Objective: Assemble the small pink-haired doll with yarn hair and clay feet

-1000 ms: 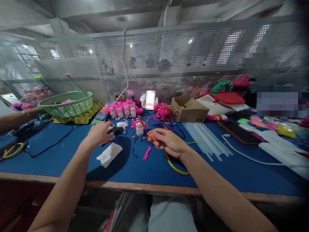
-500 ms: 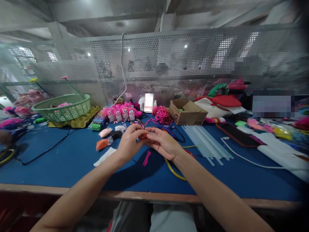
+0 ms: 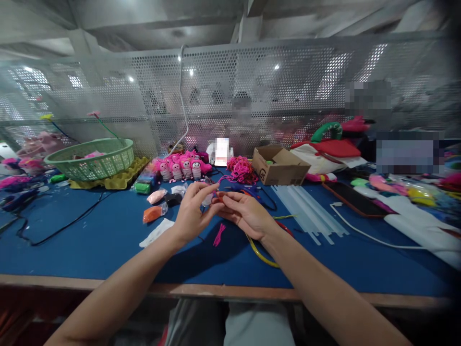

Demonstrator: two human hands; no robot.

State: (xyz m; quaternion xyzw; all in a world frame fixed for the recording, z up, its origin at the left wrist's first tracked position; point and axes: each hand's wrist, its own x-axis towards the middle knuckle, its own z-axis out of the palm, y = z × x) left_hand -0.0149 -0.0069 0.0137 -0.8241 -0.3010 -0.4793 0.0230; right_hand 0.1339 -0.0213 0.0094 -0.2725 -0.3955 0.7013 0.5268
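Above the middle of the table, my left hand (image 3: 196,211) and my right hand (image 3: 248,214) meet at the fingertips. Between them is a small red-orange piece (image 3: 217,198), mostly hidden by fingers; its kind cannot be made out. My right hand pinches it with thumb and fingers. The thumb and forefinger of my left hand close on it from the other side. A bundle of pink cord (image 3: 219,235) lies on the table below them. Left of my hands are an orange clay-like packet (image 3: 153,214), a pale pink packet (image 3: 157,196) and a white tissue-like sheet (image 3: 155,234).
Pink dolls (image 3: 180,169) stand in rows behind my hands, beside tangled pink yarn (image 3: 240,169). A cardboard box (image 3: 283,173), translucent sticks (image 3: 306,211) and a dark phone (image 3: 355,199) are on the right. A green basket (image 3: 93,163) sits at left. Perforated metal panels (image 3: 223,96) border the back.
My left forefinger and thumb have spread further apart, and the left hand has shifted slightly. My right hand stays almost in place, still pinching the red-orange piece.
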